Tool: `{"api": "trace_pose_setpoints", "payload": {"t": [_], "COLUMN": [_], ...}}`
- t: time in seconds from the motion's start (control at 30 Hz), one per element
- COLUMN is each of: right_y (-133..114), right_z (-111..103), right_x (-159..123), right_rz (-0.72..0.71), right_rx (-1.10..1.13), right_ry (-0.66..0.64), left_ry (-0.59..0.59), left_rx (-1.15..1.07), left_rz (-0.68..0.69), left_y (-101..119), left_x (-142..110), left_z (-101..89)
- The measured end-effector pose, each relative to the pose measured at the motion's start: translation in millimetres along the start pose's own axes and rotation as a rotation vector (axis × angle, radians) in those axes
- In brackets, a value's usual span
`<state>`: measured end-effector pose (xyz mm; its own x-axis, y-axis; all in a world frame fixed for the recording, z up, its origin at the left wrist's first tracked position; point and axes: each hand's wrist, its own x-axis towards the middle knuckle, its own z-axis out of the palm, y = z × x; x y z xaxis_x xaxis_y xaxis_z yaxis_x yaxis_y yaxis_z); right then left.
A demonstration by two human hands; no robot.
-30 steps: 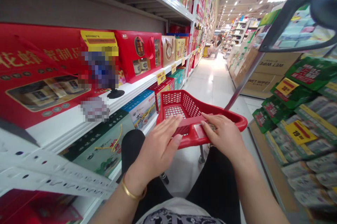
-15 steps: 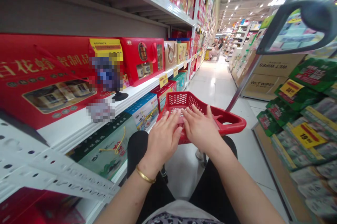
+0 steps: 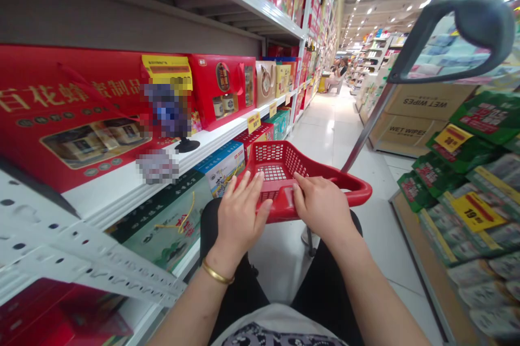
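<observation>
A small red plastic shopping basket (image 3: 276,170) with a mesh front sits on a cart in front of my lap, and nothing shows inside it. My left hand (image 3: 244,221), wearing a gold bangle (image 3: 218,274), lies with spread fingers on the basket's near left edge. My right hand (image 3: 320,208) curls over the near rim a little to the right. The basket's red side handle (image 3: 353,189) sticks out past my right hand. The cart's lower frame is mostly hidden beneath the basket.
Shelves of red gift boxes (image 3: 81,118) line the left, with a perforated white shelf upright (image 3: 81,248) low down. Green packets (image 3: 450,173) and cardboard wet wipes cartons (image 3: 414,118) stand to the right. A seated person (image 3: 338,74) is far down the tiled aisle (image 3: 325,129).
My hands have moved apart from their close position over the basket, with the right hand back on the rim. The shelves and basket have shifted slightly in view.
</observation>
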<state>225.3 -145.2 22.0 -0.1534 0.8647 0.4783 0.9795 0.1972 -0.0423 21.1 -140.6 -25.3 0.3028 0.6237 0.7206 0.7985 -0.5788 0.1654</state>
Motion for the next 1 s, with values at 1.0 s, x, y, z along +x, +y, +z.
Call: {"api": "trace_pose_setpoints", "payload": {"t": [1.0], "right_y": [-6.5], "right_z": [0.3], "right_x": [2.8], "right_rz": [-0.021], "right_rx": [0.086], "right_ry": [-0.028], "left_ry": [-0.133], "left_rx": [0.119], "left_rz": [-0.110], "left_y": [-11.9], "left_x": [2.1], "left_z": [-24.8]}}
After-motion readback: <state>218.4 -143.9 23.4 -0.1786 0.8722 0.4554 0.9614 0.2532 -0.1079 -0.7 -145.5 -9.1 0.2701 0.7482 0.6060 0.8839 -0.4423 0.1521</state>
